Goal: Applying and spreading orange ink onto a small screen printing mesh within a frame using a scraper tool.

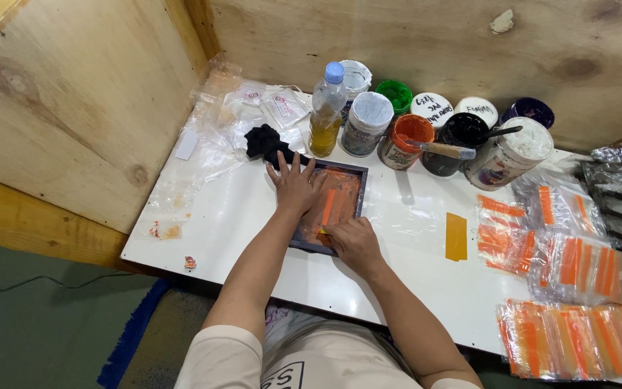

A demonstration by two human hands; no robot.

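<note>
A small dark-framed printing screen (350, 170) smeared with orange ink lies on the white table (239, 216). My left hand (293, 184) rests flat, fingers spread, on the screen's left edge. My right hand (350, 241) is closed at the screen's near edge, pinching a small orange tool against the mesh; the tool is mostly hidden by the fingers. A black rag (264, 142) lies just beyond my left hand.
Behind the screen stand a plastic bottle of yellow liquid (325, 112) and several ink pots, one orange (406, 140) with a wooden-handled spatula (444, 150). A yellow strip (456, 236) lies to the right. Clear bags of orange pieces (577, 266) fill the right side. Plywood walls enclose the table.
</note>
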